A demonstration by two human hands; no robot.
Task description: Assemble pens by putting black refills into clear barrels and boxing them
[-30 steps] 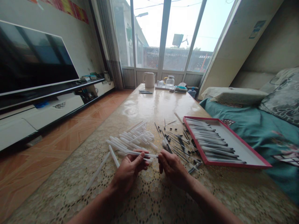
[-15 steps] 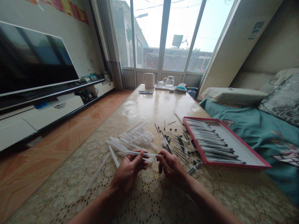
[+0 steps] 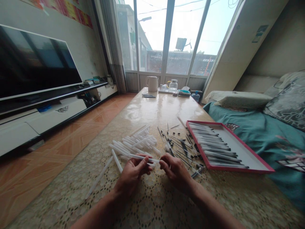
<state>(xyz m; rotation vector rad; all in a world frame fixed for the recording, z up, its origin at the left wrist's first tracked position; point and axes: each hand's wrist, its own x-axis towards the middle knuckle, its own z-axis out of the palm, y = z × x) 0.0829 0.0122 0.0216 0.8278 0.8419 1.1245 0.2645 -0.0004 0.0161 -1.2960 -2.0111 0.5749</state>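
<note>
My left hand (image 3: 132,174) pinches a thin white pen barrel (image 3: 152,159) that lies level between both hands. The fingertips of my right hand (image 3: 175,170) close on the barrel's right end. Behind my left hand lies a loose heap of white pen barrels (image 3: 136,142) on the lace-covered table (image 3: 157,203). Dark refills and small black pen parts (image 3: 177,146) are scattered behind my right hand. To the right, a red-rimmed shallow box (image 3: 250,152) holds several pens laid side by side.
At the table's far end stand a white jug (image 3: 152,83), a glass teapot (image 3: 173,84) and a tray. A television (image 3: 33,63) on a low cabinet runs along the left wall. A bed with a teal cover (image 3: 269,133) and pillows borders the table's right side.
Both hands hold the same barrel in nearly the same place; my right fingers have slid slightly left along its end. The view has tilted a little.
</note>
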